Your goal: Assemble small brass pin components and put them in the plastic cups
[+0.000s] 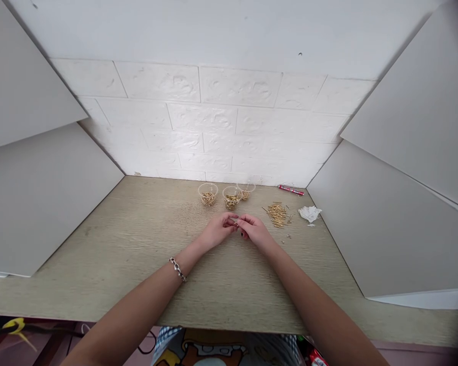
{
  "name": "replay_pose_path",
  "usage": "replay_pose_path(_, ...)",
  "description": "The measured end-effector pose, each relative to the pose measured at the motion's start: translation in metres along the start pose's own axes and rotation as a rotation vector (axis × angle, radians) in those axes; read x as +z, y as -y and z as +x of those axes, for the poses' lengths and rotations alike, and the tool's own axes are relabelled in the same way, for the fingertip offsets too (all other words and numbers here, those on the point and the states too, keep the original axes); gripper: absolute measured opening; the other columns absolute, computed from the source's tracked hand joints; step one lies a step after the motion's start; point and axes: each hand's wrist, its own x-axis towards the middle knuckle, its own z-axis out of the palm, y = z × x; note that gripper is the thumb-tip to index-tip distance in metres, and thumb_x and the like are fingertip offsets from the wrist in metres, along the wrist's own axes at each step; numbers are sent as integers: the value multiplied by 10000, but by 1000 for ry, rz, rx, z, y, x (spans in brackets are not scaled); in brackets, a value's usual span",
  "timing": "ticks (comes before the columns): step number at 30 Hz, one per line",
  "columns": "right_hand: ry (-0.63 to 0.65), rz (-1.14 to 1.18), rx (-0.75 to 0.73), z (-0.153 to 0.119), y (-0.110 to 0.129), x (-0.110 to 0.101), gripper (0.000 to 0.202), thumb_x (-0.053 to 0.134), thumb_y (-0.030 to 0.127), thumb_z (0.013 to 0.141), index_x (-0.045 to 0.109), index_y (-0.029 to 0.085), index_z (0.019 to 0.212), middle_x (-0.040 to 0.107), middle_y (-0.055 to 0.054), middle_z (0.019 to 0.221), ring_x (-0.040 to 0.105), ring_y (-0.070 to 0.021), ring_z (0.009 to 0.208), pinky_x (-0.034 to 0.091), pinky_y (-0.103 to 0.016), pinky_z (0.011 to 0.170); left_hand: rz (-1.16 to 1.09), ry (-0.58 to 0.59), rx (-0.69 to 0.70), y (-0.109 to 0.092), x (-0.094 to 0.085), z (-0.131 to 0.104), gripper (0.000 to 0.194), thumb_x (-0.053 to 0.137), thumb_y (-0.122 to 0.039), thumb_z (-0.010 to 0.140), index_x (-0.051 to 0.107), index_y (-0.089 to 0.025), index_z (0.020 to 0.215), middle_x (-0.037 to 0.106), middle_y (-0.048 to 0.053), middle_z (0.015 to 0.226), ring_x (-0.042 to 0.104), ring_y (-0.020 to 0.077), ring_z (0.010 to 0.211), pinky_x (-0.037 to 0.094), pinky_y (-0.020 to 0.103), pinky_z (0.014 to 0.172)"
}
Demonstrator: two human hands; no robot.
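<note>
My left hand (218, 231) and my right hand (254, 231) meet above the wooden table, fingertips almost touching. Both are closed in a pinch around a tiny, thin piece (235, 222), too small to make out clearly. Just beyond them stand a clear plastic cup (208, 197) of small gold-coloured pieces, a second cup (231, 199) of gold and darker bits, and a third cup (246, 190) partly behind it. To the right of my right hand lies a loose pile of slim gold-coloured metal pins (278, 215).
A red printed tube (290, 190) lies near the back wall. Crumpled white tissue (309, 213) sits beside the right grey panel (397, 218). Several tiny silvery bits (288, 236) are scattered near the pins. Another grey panel (53, 198) bounds the left side.
</note>
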Motion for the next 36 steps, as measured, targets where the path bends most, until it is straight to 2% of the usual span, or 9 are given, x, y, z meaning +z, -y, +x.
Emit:
replay_pose_path(4, 32, 5, 5, 0, -1, -2, 167, 473, 324, 689, 474, 174, 616, 429, 57, 491, 363, -56, 404, 280, -201, 399, -21, 7, -1, -4, 1, -2, 306, 540, -180, 697, 481, -129, 993, 615, 57, 806, 572, 164, 782, 428, 297, 727)
replay_pose_path(9, -28, 31, 5, 3, -5, -1, 146, 478, 309, 680, 476, 174, 624, 448, 51, 497, 384, -61, 404, 308, -208, 412, 32, -34, -37, -8, 1, -3, 281, 532, -170, 696, 503, -114, 970, 609, 73, 850, 563, 161, 794, 428, 290, 727)
replay_pose_path(12, -32, 67, 11, 3, -4, -1, 139, 485, 304, 670, 476, 172, 627, 451, 49, 501, 387, -61, 407, 313, -206, 409, 91, -17, -42, -12, 0, -4, 216, 530, -246, 711, 556, -112, 879, 612, 67, 857, 552, 159, 795, 420, 274, 722)
replay_pose_path(18, -9, 104, 8, 2, -3, 0, 167, 494, 331, 669, 484, 167, 644, 466, 46, 525, 385, -54, 403, 309, -200, 401, 177, 29, -22, -17, -2, -4, 246, 494, -344, 728, 590, -121, 771, 606, 31, 752, 525, 141, 717, 401, 239, 647)
replay_pose_path(21, -38, 141, -19, 2, -4, 1, 190, 490, 361, 676, 481, 172, 689, 470, 48, 533, 391, -59, 410, 320, -202, 408, 119, 25, -15, -17, -1, -4, 236, 488, -337, 732, 581, -120, 751, 589, 24, 719, 516, 126, 688, 400, 232, 648)
replay_pose_path(26, -169, 130, -50, 4, -4, 3, 206, 500, 365, 659, 473, 166, 705, 515, 27, 578, 409, -66, 429, 347, -218, 446, 21, -17, -58, -15, 0, -3, 203, 486, -306, 738, 565, -120, 766, 571, 17, 699, 509, 107, 650, 406, 220, 633)
replay_pose_path(31, -171, 78, -61, 5, -6, 3, 189, 479, 356, 677, 482, 169, 703, 537, 22, 593, 427, -71, 440, 357, -223, 471, -34, -42, -108, -14, 0, -2, 171, 443, -259, 761, 542, -121, 745, 561, 7, 678, 511, 93, 627, 407, 212, 622)
replay_pose_path(36, -151, 61, -73, 5, -8, 2, 181, 477, 347, 687, 485, 167, 699, 525, 27, 591, 434, -71, 452, 360, -220, 482, -36, -47, -119, -12, 0, -1, 186, 419, -259, 766, 544, -121, 752, 577, 17, 749, 503, 80, 596, 391, 204, 581)
